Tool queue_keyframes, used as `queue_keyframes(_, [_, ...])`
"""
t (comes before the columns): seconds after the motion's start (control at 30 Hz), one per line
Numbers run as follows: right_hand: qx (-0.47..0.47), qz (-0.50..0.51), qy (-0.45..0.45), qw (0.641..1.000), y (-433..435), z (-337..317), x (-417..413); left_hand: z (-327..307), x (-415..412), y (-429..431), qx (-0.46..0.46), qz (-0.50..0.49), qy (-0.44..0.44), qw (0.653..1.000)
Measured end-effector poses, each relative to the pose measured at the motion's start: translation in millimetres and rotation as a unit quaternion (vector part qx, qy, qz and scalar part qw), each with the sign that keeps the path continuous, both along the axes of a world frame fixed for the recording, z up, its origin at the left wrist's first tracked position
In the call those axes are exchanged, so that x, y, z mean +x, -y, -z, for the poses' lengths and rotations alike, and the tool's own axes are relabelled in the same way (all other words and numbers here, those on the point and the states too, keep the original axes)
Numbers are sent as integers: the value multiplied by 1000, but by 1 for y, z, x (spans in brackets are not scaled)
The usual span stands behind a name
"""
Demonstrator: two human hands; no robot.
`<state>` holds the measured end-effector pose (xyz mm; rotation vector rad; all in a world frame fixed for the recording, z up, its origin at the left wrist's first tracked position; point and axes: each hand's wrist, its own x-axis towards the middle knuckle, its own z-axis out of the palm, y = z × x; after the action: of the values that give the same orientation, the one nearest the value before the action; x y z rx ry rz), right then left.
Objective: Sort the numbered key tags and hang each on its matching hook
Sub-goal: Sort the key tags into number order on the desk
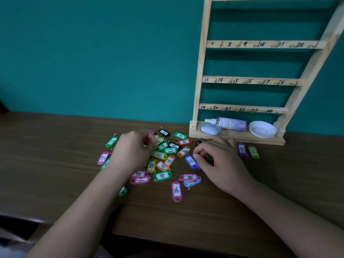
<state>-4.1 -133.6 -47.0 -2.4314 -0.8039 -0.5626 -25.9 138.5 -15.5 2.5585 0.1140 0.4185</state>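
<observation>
Two bare forearms are seen reaching forward over a brown wooden table [55, 164]. Nearest on it, one pink tag marked 16 [176, 190] lies alone, with a green tag marked 18 [162, 175] just beyond. Behind these, a pile of key tags [167, 155] is spread loosely, well over twenty in all; an exact count cannot be made, since some are covered. Five pink ones can be counted. The left hand [133, 149] is held over the pile's left part with its fingers curled downward; whether anything is grasped cannot be told. By the right hand [219, 161], the ring end of one blue tag marked 23 [190, 162] is pinched between thumb and forefinger at the pile's right edge. Two more tags, one purple tag [242, 149] and one yellow-green tag [253, 152], lie apart to the right, near the base of a wooden hook rack [200, 71]. Three items are kept on its base shelf: one pale blue case [210, 129], one spray bottle [229, 123] lying down, and one white dish [262, 129]. Above, three rails are read, numbered 19–24, 13–18 and 7–12, six hooks each, all bare.
</observation>
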Motion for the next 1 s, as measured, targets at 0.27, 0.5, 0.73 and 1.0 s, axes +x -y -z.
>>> queue_keyframes(0.27, [35, -15, -1, 999, -37, -2, 1, -2, -10, -44, 31, -41, -109, 993])
queue_keyframes(0.5, [51, -21, -18, 998, -47, -4, 2, -4, -12, -42, 59, -32, -133, 989])
queue_keyframes(0.73, [89, -21, -54, 994, -38, -11, -1, -4, -10, -36, 39, -34, -91, 995])
queue_keyframes(1.0, [67, -75, -87, 991, -42, -13, -5, 0, -18, 16, -43, 111, 32, 992])
